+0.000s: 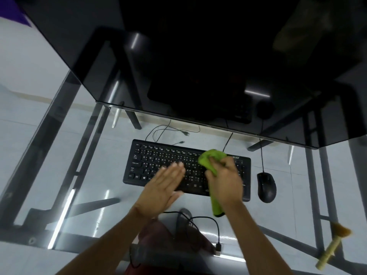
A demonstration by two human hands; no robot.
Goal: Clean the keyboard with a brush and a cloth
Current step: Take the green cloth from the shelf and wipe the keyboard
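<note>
Hands: right hand grips cloth over keyboard.

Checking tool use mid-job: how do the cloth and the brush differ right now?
The green cloth is gripped in the right hand over the keyboard; the brush lies untouched at the right of the glass table. The cloth is soft and bunched, the brush rigid and pale, with brown bristles.
</note>
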